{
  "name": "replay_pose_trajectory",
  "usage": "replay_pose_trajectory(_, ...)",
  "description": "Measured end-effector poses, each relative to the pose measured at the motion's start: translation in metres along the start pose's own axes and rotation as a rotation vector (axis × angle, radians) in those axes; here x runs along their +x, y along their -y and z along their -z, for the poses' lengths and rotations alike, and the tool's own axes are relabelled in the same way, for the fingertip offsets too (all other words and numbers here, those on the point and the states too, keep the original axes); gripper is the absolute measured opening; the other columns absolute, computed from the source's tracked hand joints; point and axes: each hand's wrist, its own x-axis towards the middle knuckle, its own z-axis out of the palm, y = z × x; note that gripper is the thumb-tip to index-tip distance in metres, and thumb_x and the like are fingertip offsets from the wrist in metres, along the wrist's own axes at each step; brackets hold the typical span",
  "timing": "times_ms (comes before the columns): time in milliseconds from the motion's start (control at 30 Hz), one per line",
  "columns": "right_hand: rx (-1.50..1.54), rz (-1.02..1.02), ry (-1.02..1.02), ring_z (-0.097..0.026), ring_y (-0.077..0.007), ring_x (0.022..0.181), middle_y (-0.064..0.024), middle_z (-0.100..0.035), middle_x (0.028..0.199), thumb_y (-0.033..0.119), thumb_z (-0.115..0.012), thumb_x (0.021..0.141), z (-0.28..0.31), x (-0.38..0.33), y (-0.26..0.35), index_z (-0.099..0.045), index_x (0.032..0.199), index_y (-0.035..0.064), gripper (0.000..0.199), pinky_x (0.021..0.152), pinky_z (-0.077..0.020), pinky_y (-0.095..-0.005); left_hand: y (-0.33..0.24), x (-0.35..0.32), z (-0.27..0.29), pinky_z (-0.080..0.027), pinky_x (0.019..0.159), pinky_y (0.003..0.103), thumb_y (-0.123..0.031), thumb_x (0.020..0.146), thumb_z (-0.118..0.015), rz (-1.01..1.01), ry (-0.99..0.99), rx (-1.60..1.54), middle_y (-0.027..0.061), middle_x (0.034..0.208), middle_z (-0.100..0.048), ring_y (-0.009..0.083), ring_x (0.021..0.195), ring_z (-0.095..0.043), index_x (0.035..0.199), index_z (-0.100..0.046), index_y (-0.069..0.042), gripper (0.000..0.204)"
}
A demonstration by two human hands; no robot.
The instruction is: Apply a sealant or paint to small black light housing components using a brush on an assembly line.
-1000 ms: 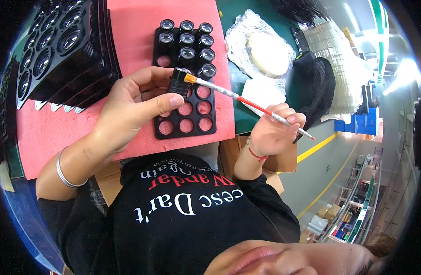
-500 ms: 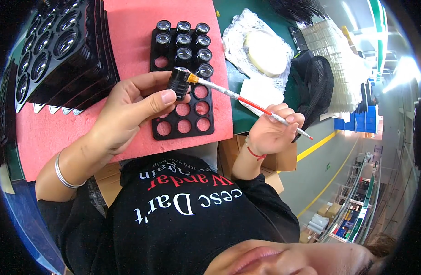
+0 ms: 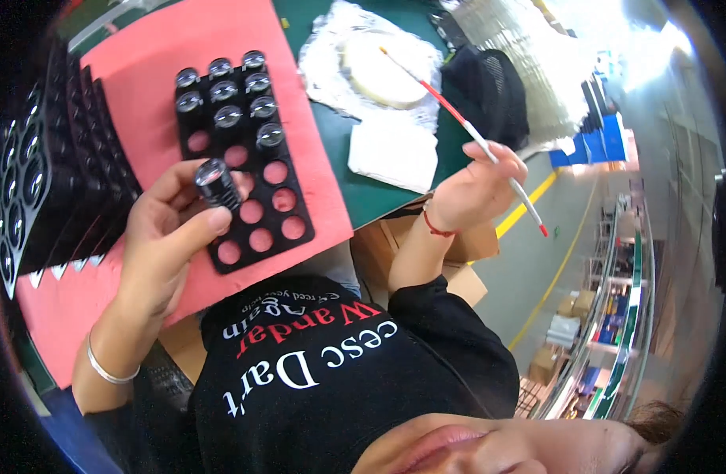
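Observation:
My left hand [image 3: 169,229] holds a black ribbed lens barrel [image 3: 214,180] between thumb and fingers, its glass end facing up. Under that hand lies a black tray [image 3: 273,257] with round holes; several similar lens barrels [image 3: 223,89] stand upright in its far rows, while the near holes show pink beneath. In the fingers of my right hand [image 3: 477,189] is a thin red-and-white stick [image 3: 451,110] with a yellowish-brown tip. The stick slants up and left, its tip over a round cream-coloured pad [image 3: 383,71] and apart from the lens barrel.
Black trays of larger lenses [image 3: 59,182] are stacked at the left on a pink foam sheet [image 3: 134,47]. A folded white cloth [image 3: 393,154] and crumpled clear wrapping [image 3: 319,59] lie on the green table [image 3: 331,150]. Beyond sits a black mesh bag [image 3: 489,95]. Cardboard boxes [image 3: 466,284] are below the edge.
The stick's tip has left the lens barrel and swung up over the cream pad. My left hand has tilted the barrel's glass end up. The whole view has shifted and turned.

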Motion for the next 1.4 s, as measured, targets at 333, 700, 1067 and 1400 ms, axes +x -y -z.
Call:
replay_pose_trajectory(333,-0.133,-0.121,0.143,-0.048,-0.0118,0.059,-0.0078,-0.051,0.070,0.024,-0.037,0.089,-0.005,0.005,0.004,-0.049,0.077,-0.0009,0.030,0.058,-0.0389,-0.0213,0.004,0.001,0.002,-0.042,0.078,0.025,-0.011,0.068,-0.063,-0.019,0.002,0.102,0.0066,0.094,-0.052,0.0158,0.089,-0.053,0.105,-0.044,-0.002,0.042)
replay_pose_trajectory(700,0.431,-0.389,-0.148,-0.047,-0.0097,0.057,-0.0027,-0.051,0.065,0.027,-0.043,0.087,0.007,0.004,-0.006,-0.052,0.074,0.0053,0.027,0.054,-0.0358,-0.0198,0.002,0.000,0.001,-0.039,0.080,0.024,-0.002,0.069,-0.060,0.032,-0.009,0.001,0.0041,0.093,-0.054,0.0105,0.086,-0.051,0.099,-0.048,-0.001,0.033)
replay_pose_trajectory(1067,0.947,-0.599,0.170,-0.037,-0.0125,0.054,-0.0035,-0.046,0.060,0.029,-0.033,0.090,-0.012,-0.030,0.031,-0.041,0.080,0.0083,0.024,0.052,-0.0303,-0.0254,0.000,0.002,0.004,-0.041,0.074,0.022,-0.006,0.069,-0.062,0.032,0.003,0.001,0.0035,0.089,-0.053,0.0097,0.080,-0.051,0.096,-0.046,-0.003,0.032)
replay_pose_trajectory(1400,0.841,-0.514,0.208,-0.038,-0.0138,0.048,-0.0064,-0.043,0.053,0.029,-0.034,0.090,-0.021,-0.035,0.031,-0.040,0.078,0.0057,0.026,0.047,-0.0319,-0.0259,0.002,0.001,0.007,-0.041,0.080,0.024,-0.008,0.069,-0.066,0.031,0.031,-0.004,0.0040,0.090,-0.055,0.0105,0.085,-0.053,0.093,-0.048,-0.004,0.030)
